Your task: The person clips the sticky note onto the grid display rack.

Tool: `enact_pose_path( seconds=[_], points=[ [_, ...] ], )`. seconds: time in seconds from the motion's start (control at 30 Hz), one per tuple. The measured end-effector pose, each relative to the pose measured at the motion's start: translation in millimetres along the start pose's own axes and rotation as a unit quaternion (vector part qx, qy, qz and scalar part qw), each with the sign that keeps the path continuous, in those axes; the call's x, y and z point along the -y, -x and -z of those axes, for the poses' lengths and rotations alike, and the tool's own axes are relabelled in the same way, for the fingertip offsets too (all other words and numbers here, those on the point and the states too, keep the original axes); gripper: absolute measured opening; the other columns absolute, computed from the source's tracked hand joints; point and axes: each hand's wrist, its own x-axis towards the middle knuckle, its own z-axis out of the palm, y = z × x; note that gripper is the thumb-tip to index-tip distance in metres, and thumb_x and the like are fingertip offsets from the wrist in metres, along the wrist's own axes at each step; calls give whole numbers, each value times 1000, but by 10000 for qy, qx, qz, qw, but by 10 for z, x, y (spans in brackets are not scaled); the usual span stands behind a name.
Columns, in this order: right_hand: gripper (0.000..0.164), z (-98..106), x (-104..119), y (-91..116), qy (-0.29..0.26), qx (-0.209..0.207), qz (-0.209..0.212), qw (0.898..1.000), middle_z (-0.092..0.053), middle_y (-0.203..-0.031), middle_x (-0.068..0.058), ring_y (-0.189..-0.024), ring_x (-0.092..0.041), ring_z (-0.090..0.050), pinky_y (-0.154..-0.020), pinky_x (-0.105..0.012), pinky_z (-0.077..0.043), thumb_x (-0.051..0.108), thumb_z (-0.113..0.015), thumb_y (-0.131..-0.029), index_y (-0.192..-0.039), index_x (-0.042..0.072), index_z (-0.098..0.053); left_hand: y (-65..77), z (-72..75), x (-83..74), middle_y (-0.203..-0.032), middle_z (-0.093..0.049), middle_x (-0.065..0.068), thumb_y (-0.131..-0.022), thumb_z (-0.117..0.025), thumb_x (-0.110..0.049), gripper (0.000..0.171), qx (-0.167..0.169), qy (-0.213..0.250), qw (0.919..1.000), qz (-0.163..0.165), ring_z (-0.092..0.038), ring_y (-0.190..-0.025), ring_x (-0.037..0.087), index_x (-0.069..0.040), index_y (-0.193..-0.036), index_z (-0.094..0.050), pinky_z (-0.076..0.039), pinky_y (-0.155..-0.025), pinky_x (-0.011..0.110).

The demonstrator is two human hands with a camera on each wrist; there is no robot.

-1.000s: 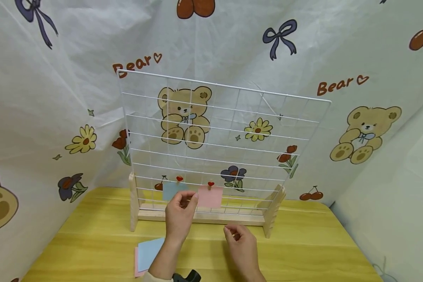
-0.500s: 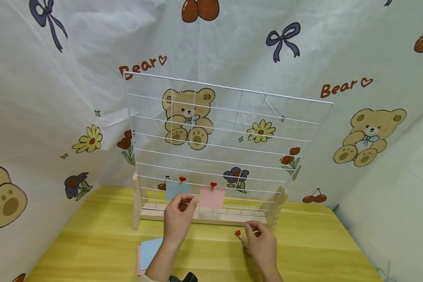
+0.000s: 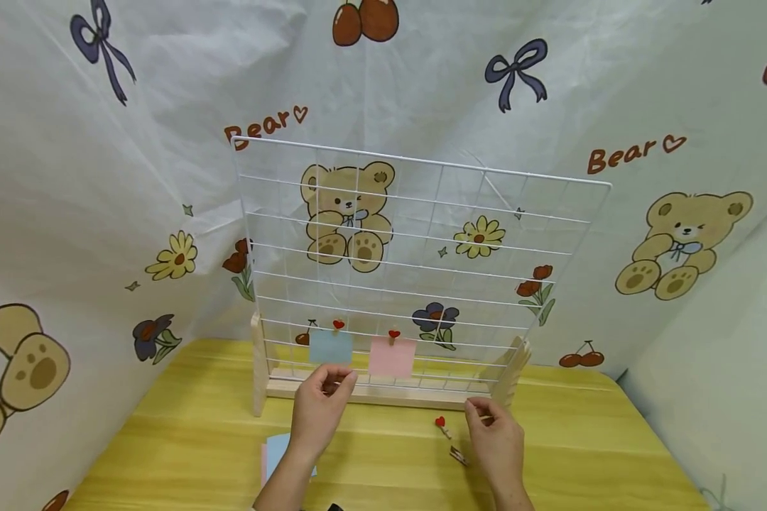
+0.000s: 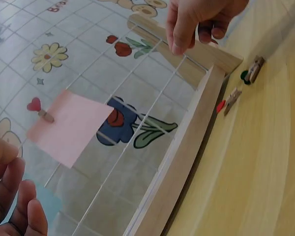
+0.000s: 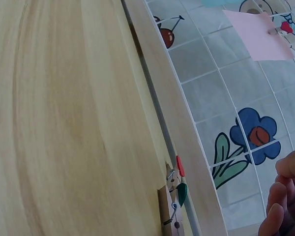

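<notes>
My left hand [image 3: 322,401] hovers in front of the lower left of a white wire grid [image 3: 422,155], loosely curled with nothing in it. Above it hangs a blue paper note [image 3: 330,348]; to the right of that is a pink paper note [image 3: 393,357]. Each note is fastened to the wires by a small wooden clothespin with a red heart. My right hand [image 3: 495,443] is raised near the grid's right foot, thumb and fingertips close together, nothing visible between them. To its left, a red-heart clothespin [image 4: 231,101] and a green-tipped clothespin [image 4: 253,70] lie on the table.
A wooden stand [image 3: 383,399] holds the grid upright on the yellow wood-grain table [image 3: 185,419]. Blue and pink paper sheets [image 3: 275,447] lie stacked left of my left forearm, partly hidden by it. A bear-patterned white cloth [image 3: 422,71] hangs behind.
My right hand has moved right, bringing two clothespins on the table into sight. My left hand has dropped slightly below the blue note, which now shows more fully. The head view has shifted a little.
</notes>
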Motion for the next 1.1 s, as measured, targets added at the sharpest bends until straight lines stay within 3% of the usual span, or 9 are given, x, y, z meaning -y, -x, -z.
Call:
enact_pose_path(
  seconds=[0.4, 0.8, 1.1],
  points=[
    [12, 36, -47, -20, 7, -102, 16, 9999, -70, -78, 0, -64, 2, -54, -59, -20, -45, 18, -81, -88, -92, 8, -78, 49, 192, 95, -93, -71, 0, -94, -76, -29, 9, 51, -441, 9989, 127, -58, -77, 11, -21, -97, -74, -49, -66, 23],
    [7, 46, -4, -22, -62, -106, -5, 9999, -71, -79, -1, -64, 1, -54, -59, -20, -45, 16, -78, -90, -91, 9, -78, 30, 231, 65, -93, -72, -1, -93, -76, -28, 9, -6, -553, 9985, 4, -58, -76, 10, -20, -98, -74, -49, -67, 23],
    [3, 34, 3, -19, 23, 22, -62, 10000, -70, -80, 0, -66, -2, -56, -60, -21, -46, 14, -77, -91, -92, 13, -79, 33, 303, 100, -90, -71, -2, -93, -76, -24, 6, 190, -769, 9968, 48, -59, -77, 9, -19, -97, -74, -50, -71, 23]
  ],
)
